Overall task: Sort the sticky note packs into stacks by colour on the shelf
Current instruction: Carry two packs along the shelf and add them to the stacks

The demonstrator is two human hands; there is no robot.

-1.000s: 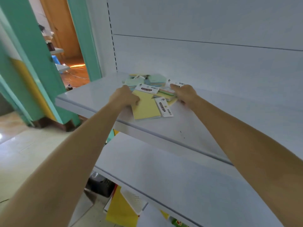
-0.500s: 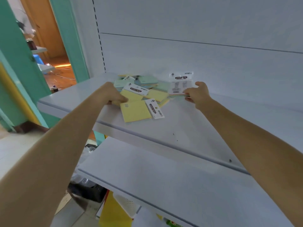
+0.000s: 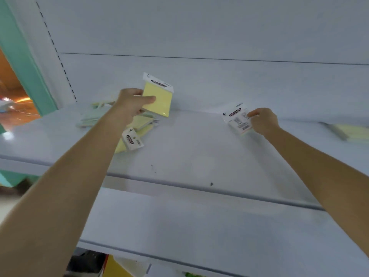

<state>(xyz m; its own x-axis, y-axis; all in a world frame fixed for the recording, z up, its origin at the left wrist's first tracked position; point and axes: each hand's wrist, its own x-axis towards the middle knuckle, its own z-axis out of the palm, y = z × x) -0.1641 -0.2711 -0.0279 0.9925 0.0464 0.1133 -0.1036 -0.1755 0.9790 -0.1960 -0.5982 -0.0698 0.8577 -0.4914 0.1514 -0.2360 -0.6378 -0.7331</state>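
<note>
The left hand has its grip closed on a yellow pack, thumb across the front face and fingers behind, holding it upright in the air. A second ago that hand lay flat on the same kind of yellow pack on the shelf; the pack has since come up off the board and now hangs just above the mixed pile. The right hand has its grip pinched on a second pack, back side facing out. Half a second ago that pack was held just beside the pile; it has since travelled well away to the right and is low over bare shelf, seemingly touching or about to touch down.

My reading is that both hands have each drawn one pack out of the heap, and the right one is starting or feeding a stack of its own. Its colour is hard to judge, since only a pale edge shows. Farther right of that grip, near the frame edge, a blurred yellowish stack lies on the shelf, a likely home for the yellow pack.

The white header card on the yellow pack reads "STICKY NOTE" in a dark band; so does the right hand's pack, above fine print and a barcode too small to read. Below the left grip, a loose pack at the pile's near edge carries the same band.
</note>
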